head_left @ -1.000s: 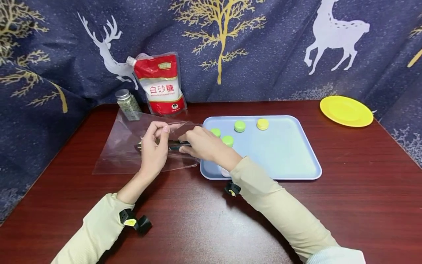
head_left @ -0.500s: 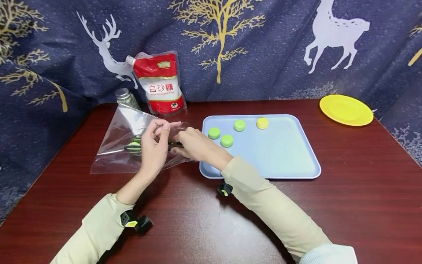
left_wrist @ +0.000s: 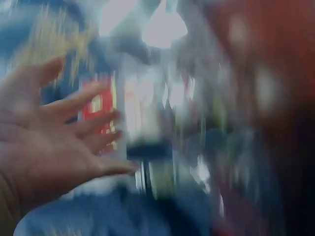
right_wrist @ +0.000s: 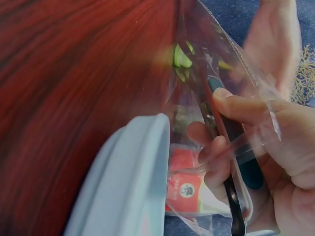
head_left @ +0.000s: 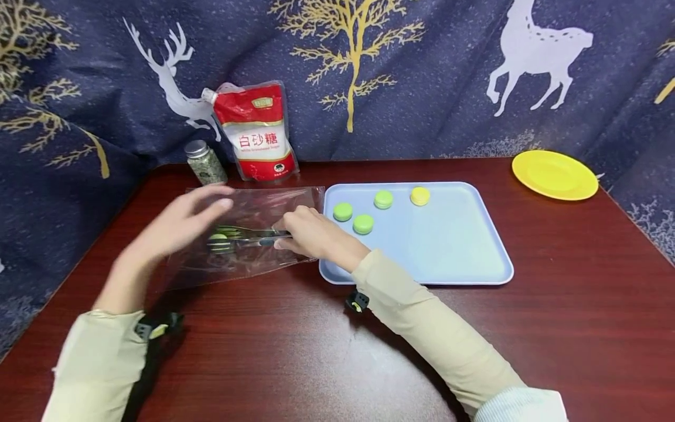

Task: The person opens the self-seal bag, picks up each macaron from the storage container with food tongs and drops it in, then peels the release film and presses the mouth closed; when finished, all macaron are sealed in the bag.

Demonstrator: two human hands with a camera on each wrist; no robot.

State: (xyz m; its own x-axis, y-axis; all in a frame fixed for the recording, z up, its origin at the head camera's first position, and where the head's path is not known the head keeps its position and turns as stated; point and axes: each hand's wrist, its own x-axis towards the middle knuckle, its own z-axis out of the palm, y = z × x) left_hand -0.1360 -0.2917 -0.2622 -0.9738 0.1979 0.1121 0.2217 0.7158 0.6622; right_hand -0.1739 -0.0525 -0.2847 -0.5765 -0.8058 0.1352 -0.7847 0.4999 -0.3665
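"Beige sleeves nearest us. And the hands?"

"Left hand spread loose, free; right hand gripping metal tongs with dark teal grips, reaching inside that glossy clear bag."

"The macaron?"

"Bright green, dark-banded, lying in the bag, before the jar and red-and-white pouch."

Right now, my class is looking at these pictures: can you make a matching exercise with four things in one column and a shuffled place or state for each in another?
1. Right hand
2. Blue tray
3. Yellow plate
4. Lidded jar

A. Beside the red-and-white pouch
B. Near the far right corner of the table
C. Gripping tongs
D. Bearing green macarons and a yellow macaron

Pairs: 1-C, 2-D, 3-B, 4-A
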